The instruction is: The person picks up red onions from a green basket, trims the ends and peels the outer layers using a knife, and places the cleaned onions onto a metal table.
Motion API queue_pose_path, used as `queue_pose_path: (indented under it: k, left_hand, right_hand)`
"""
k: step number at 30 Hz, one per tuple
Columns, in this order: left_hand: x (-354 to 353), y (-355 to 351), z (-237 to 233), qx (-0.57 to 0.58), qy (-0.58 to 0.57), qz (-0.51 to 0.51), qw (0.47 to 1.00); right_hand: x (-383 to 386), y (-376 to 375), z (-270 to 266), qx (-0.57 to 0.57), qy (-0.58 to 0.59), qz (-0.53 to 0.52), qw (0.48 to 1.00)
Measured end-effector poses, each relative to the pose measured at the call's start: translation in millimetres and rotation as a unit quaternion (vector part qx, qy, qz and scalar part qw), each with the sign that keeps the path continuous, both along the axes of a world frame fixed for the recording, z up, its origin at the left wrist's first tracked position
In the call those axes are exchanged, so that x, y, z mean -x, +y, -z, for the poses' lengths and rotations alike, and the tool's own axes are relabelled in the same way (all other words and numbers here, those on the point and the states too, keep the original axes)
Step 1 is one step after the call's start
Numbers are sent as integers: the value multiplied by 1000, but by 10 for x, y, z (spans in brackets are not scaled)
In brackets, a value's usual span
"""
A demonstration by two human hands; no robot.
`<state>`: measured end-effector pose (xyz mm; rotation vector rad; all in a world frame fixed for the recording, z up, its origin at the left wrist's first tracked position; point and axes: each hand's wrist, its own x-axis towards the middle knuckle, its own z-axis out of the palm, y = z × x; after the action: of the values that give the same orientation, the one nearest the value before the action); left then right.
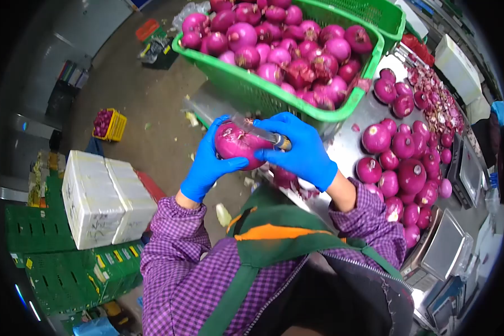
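Observation:
Both my hands wear blue gloves and meet in front of my apron. My left hand [206, 165] is closed around a large red onion [232, 144], thumb along its lower side. My right hand [305, 150] grips a knife [284, 143] by its wooden handle, and the blade lies across the top of the onion. The right thumb presses against the onion's side. Just beyond my hands stands a green crate [252, 84] heaped with red onions [280, 53].
On the metal table [350, 137] to the right, peeled red onions [403, 145] lie beside a pile of skins [439, 103] and scales [445, 243]. White foam boxes [103, 199] and green crates [67, 280] are stacked at left. A yellow crate [115, 125] of onions stands on the floor.

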<state>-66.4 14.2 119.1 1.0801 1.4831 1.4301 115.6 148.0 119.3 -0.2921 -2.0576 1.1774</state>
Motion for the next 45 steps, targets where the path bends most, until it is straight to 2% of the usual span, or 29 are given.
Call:
queue_pose_path:
  k: [3, 4, 6, 7, 9, 10, 12, 13, 14, 15, 17, 18, 25, 28, 30, 34, 36, 39, 41, 42, 43, 44, 45]
  left_hand:
    - [-181, -296, 91, 44, -85, 9, 995]
    - [-251, -371, 180, 43, -79, 5, 996]
    - [-323, -541, 407, 57, -94, 26, 994]
    - [-389, -594, 409, 67, -101, 50, 991]
    - [-614, -704, 398, 69, -233, 97, 965]
    - [-694, -752, 433, 64, -258, 101, 959]
    - [-772, -828, 496, 58, -286, 101, 951]
    - [-807, -875, 529, 66, -335, 89, 936]
    - [-833, -899, 559, 73, -383, 79, 918]
    - [-831, -910, 580, 75, -386, 80, 916]
    - [-809, -942, 608, 98, -350, 80, 928]
    - [-816, -939, 585, 106, -345, 81, 929]
    - [-777, -936, 773, 150, -340, 106, 922]
    - [-785, -930, 794, 168, -290, 117, 935]
    - [-814, -893, 733, 162, -279, 127, 938]
    - [-861, -836, 687, 172, -275, 127, 937]
    - [-840, -823, 742, 175, -262, 132, 940]
    - [-869, -801, 690, 157, -293, 147, 932]
    - [-920, -803, 618, 125, -316, 173, 924]
    - [-836, -794, 672, 45, -206, 229, 950]
    - [-766, -805, 797, 41, -160, 234, 958]
    - [-778, -919, 795, 98, -225, 182, 952]
    - [-789, -992, 782, 150, -285, 130, 938]
  right_hand:
    - [-86, -208, 174, -16, -61, -13, 998]
    - [-118, -279, 221, -10, -69, -14, 997]
    - [-176, -397, 355, -94, -143, 1, 985]
    - [-179, -408, 495, -88, -149, 3, 985]
    - [-184, -345, 760, 21, -173, 103, 979]
    - [-254, -306, 806, 42, -230, 127, 964]
    - [-443, -409, 828, 71, -219, 98, 968]
    - [-559, -502, 820, 103, -206, 72, 970]
    - [-657, -557, 788, 52, -187, 54, 980]
    - [-740, -592, 749, 53, -190, 55, 979]
    - [-884, -653, 702, 38, -259, -20, 965]
    - [-904, -669, 728, 12, -247, -32, 969]
    - [-911, -650, 717, -61, -333, -48, 940]
    - [-914, -642, 971, -63, -315, -54, 945]
    - [-944, -638, 1106, -62, -228, -26, 971]
    - [-951, -708, 1222, -41, -264, 4, 964]
    - [-931, -726, 1364, -36, -189, 28, 981]
    - [-968, -713, 1602, 17, -167, 70, 983]
    - [-1258, -463, 2130, 181, -346, 154, 908]
    - [-1316, -468, 1999, 84, -388, 154, 905]
    - [-1299, -490, 1894, -7, -348, 182, 920]
    - [-1236, -527, 1658, 116, -240, 147, 952]
    - [-1152, -528, 1475, 234, -124, 113, 958]
